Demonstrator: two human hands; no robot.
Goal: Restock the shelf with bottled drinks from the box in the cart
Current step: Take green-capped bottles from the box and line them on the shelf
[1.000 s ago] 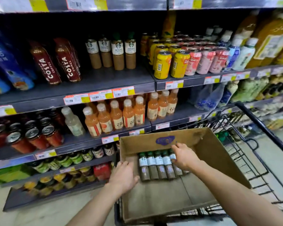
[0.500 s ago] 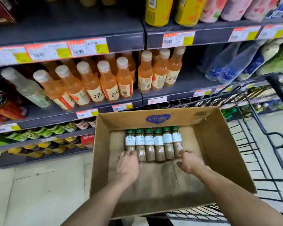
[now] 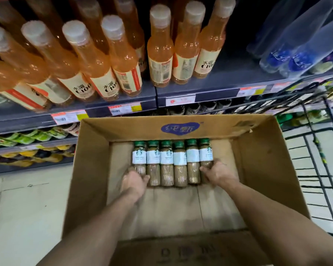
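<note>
A row of several brown coffee bottles (image 3: pixel 173 162) with green caps and white labels lies flat in an open cardboard box (image 3: pixel 267 169) that sits in a black wire cart (image 3: pixel 319 169). My left hand (image 3: pixel 136 182) curls around the base of the leftmost bottle in the row. At the row's other end, my right hand (image 3: pixel 217 174) curls around the base of the rightmost bottle. Both forearms reach in over the box's near wall. The fingertips are partly hidden by the bottles.
Grey shelves (image 3: pixel 123 104) with price tags rise right behind the box. Orange drink bottles (image 3: pixel 160 52) stand on the nearest shelf, pale blue bottles (image 3: pixel 288 54) to their right. Lower shelves on the left hold green and yellow packs (image 3: pixel 27 137). Tiled floor lies at the left.
The view has dropped and closed in on the box. Both hands moved forward from the box floor to the two ends of the bottle row and took hold of the end bottles.
</note>
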